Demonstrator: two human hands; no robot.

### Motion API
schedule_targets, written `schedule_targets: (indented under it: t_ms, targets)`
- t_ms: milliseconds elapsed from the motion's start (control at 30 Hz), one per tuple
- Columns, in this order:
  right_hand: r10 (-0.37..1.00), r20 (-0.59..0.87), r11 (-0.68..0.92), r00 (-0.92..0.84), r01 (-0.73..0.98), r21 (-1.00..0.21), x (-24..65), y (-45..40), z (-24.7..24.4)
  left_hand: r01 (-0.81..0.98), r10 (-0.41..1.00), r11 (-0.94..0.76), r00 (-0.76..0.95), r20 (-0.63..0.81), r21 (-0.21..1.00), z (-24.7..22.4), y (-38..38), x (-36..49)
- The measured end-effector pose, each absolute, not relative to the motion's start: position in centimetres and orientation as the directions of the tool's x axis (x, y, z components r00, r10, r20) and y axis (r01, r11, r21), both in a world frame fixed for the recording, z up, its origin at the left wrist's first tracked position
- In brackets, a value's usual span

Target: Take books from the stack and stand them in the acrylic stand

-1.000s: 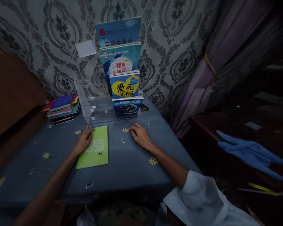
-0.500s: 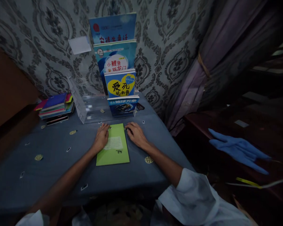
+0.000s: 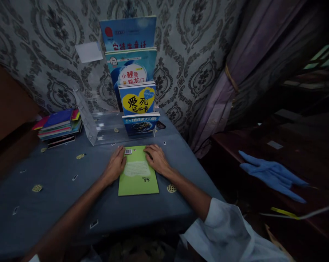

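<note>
Blue-grey surface (image 3: 55,193) holds a green book (image 3: 138,171) flat between unclenched fingers (image 3: 119,153) at its side edges, seemingly to steady it.

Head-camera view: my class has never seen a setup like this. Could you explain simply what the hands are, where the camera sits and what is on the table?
There is no robot here. A person wears one camera on the head, looking forward and down, so we see their own bare left hand and right hand. Both touch a green book lying flat on the cloth-covered table, one at each side near its top; whether the fingers grip it is unclear. Behind it, blue-covered books stand in tiers in a clear rack. Left of that sits a stack of colourful books.
</note>
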State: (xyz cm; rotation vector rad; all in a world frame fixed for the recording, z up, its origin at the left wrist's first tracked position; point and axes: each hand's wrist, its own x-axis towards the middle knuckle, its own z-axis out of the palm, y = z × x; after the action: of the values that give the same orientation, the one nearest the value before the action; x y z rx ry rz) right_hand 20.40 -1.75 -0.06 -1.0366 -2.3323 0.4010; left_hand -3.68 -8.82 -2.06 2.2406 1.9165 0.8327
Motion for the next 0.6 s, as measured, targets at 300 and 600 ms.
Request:
schedule_targets:
  t_ms: [300,600]
  targets:
    - [0.815,0.367,0.58,-0.45,0.62,-0.528,20.7,-1.3,0.0,0.923,0.925,-0.257,0.149,0.35,0.287,-1.2,-9.4,-4.2]
    - [0.857,0.404,0.515,-0.319,0.52,-0.681,21.1,-0.6,-0.3,0.877,0.886,-0.42,0.34,0.316,0.233,-1.5,-7.0,-0.9]
